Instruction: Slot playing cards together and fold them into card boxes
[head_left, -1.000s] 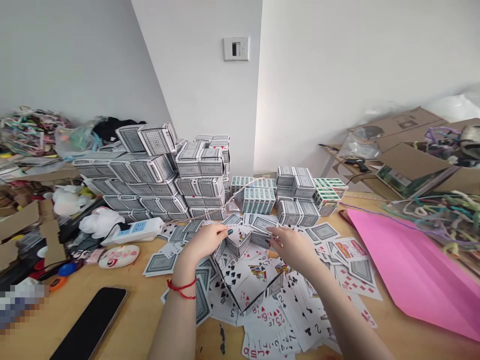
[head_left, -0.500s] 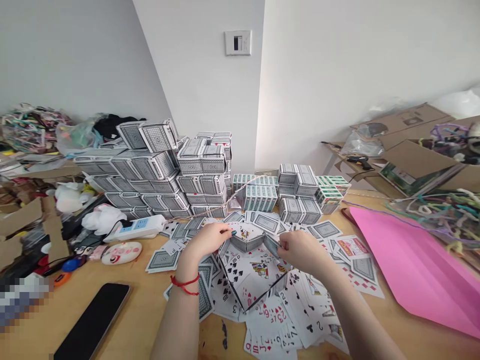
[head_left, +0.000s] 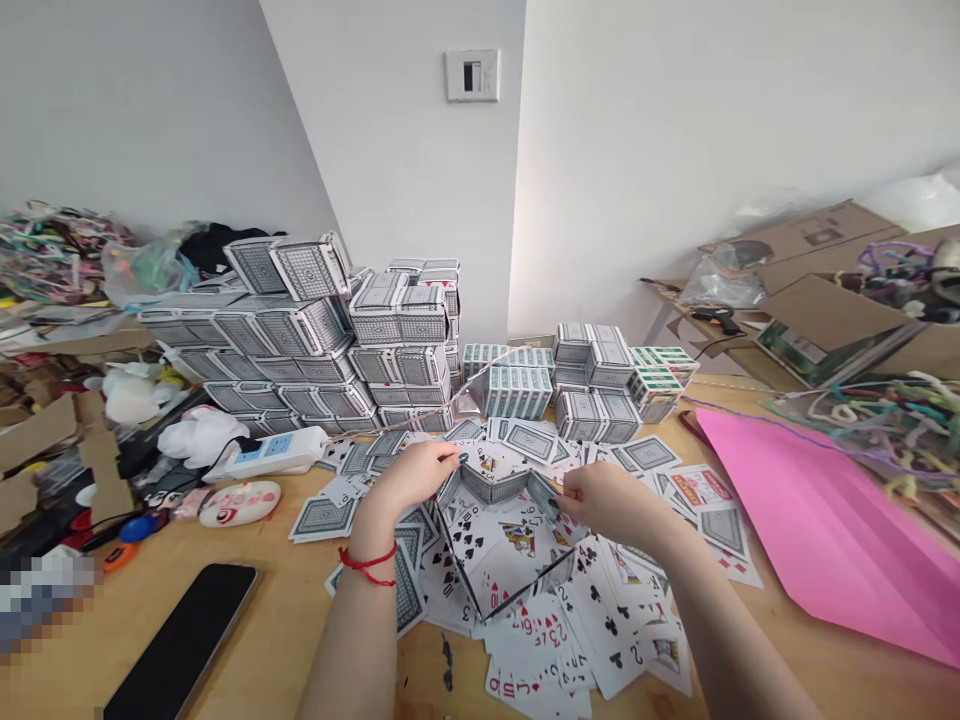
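A low frame of joined playing cards (head_left: 491, 490) stands on edge in a rough ring, its patterned backs facing inward at the far side. My left hand (head_left: 420, 475), a red cord at its wrist, pinches the frame's far left corner between thumb and finger. At the far right side, my right hand (head_left: 600, 500) has its fingers closed on the upright card wall. Loose playing cards (head_left: 536, 645) lie face up inside and in front of the ring, overlapping one another. Other cards (head_left: 326, 515) rest face down to the left.
Stacked card-covered blocks (head_left: 285, 335) rise at the back left, with a smaller stack (head_left: 596, 415) and green card boxes (head_left: 517, 390) further right. A power strip (head_left: 274, 452) and a phone (head_left: 180, 640) lie left. Pink paper (head_left: 817, 540) and a cardboard box (head_left: 832, 330) are on the right.
The frame's far side has spread wider, from a tight fold to a broad angled wall. My right hand has closed on the right part and moved slightly outward; my left hand stays at its corner.
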